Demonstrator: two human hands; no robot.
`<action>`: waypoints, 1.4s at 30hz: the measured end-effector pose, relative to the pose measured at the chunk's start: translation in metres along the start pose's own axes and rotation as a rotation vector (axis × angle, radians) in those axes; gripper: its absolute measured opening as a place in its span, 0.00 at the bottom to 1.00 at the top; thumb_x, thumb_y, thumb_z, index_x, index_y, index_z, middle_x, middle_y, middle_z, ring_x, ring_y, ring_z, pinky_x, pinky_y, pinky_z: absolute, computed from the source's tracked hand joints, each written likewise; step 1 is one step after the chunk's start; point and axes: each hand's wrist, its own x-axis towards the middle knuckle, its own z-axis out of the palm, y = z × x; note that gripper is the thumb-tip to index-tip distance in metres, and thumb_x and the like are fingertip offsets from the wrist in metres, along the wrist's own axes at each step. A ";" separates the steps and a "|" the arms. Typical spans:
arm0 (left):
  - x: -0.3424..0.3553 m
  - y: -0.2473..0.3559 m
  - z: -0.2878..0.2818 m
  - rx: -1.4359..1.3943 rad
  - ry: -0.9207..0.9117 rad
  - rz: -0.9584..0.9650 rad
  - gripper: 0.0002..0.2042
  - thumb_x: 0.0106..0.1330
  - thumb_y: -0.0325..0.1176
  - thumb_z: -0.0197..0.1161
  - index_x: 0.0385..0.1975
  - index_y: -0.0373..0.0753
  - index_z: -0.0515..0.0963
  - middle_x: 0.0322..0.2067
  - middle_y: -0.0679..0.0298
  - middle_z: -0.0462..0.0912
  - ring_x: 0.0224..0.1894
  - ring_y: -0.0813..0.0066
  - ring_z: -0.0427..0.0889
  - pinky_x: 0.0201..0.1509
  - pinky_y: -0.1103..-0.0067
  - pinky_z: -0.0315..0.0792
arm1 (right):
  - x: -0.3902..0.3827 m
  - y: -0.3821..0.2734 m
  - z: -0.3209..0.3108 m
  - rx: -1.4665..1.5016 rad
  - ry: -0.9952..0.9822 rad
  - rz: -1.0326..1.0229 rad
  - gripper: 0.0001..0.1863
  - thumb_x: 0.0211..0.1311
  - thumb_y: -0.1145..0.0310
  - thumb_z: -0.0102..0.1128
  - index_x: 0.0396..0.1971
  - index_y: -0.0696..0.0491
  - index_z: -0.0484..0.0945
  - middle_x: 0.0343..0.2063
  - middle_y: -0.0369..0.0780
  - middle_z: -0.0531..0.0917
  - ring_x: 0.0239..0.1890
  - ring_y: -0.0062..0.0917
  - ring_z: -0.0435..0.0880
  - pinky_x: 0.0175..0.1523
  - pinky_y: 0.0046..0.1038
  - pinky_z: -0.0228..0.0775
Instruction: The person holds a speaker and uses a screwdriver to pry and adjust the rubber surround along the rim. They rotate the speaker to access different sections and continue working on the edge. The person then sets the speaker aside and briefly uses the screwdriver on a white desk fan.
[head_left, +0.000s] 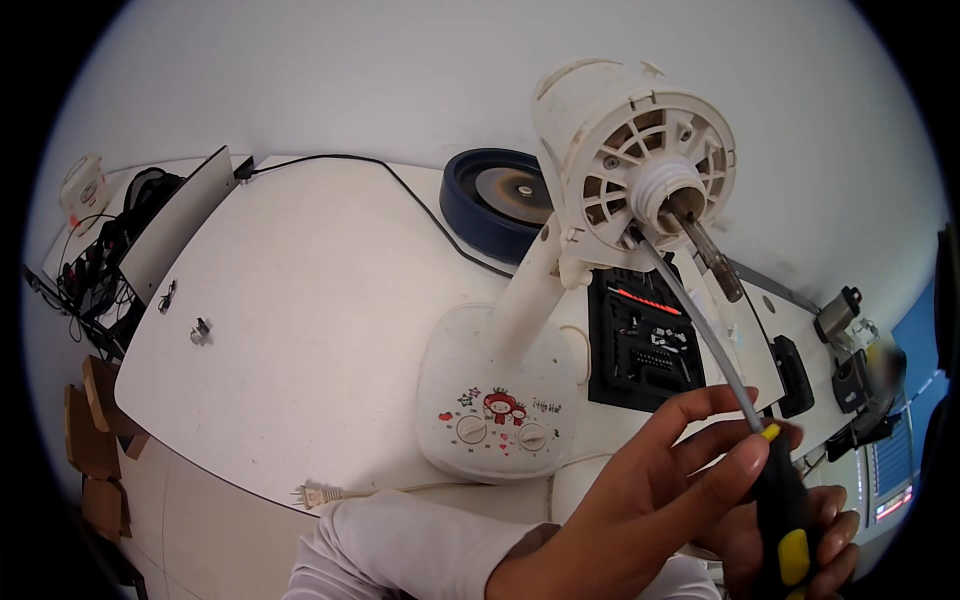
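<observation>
A long screwdriver [712, 340] with a grey shaft and a black-and-yellow handle slants up from the lower right. My left hand [645, 490] pinches it where shaft meets handle, thumb in front. Around the handle, my right hand [832, 535] is closed, partly hidden behind it. The tip reaches a hole low on the white motor housing [640, 150] of an electric fan, beside the collar around its metal shaft [712, 258]; the tip itself is hidden. A white fan base [495, 400] with two knobs and cartoon prints stands on the table.
Behind the fan lies a round dark-blue tub [480, 235]. A black tool case [645, 350] with bits sits right of the stand. A power plug [318, 496] rests at the table's [290, 300] front edge, and small metal parts [200, 330] lie left. A black cable [395, 180] crosses the back.
</observation>
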 end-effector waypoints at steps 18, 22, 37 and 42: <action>0.012 -0.005 0.001 0.294 0.326 -0.034 0.21 0.77 0.43 0.48 0.62 0.36 0.66 0.59 0.58 0.70 0.61 0.69 0.70 0.67 0.69 0.61 | -0.005 0.014 0.017 0.165 0.186 -0.250 0.39 0.56 0.78 0.66 0.59 0.16 0.72 0.60 0.28 0.66 0.65 0.29 0.62 0.70 0.41 0.55; 0.022 -0.019 -0.035 0.419 0.049 0.253 0.16 0.74 0.43 0.55 0.53 0.40 0.73 0.46 0.65 0.81 0.51 0.78 0.78 0.60 0.73 0.70 | -0.007 0.012 0.005 0.147 0.155 -0.261 0.37 0.55 0.76 0.68 0.59 0.19 0.73 0.61 0.30 0.66 0.65 0.35 0.61 0.67 0.44 0.57; 0.020 -0.006 -0.012 0.414 0.075 0.184 0.21 0.75 0.45 0.54 0.59 0.36 0.69 0.53 0.56 0.81 0.56 0.66 0.81 0.62 0.70 0.72 | 0.005 0.020 0.020 0.126 0.121 -0.290 0.45 0.50 0.88 0.55 0.58 0.17 0.71 0.49 0.28 0.68 0.57 0.33 0.69 0.71 0.43 0.56; 0.018 -0.003 -0.005 0.424 0.096 0.156 0.23 0.75 0.45 0.53 0.60 0.32 0.67 0.54 0.53 0.80 0.56 0.63 0.81 0.62 0.70 0.73 | 0.010 0.029 0.019 0.167 0.099 -0.397 0.42 0.50 0.86 0.54 0.57 0.19 0.72 0.48 0.28 0.69 0.56 0.32 0.71 0.71 0.41 0.56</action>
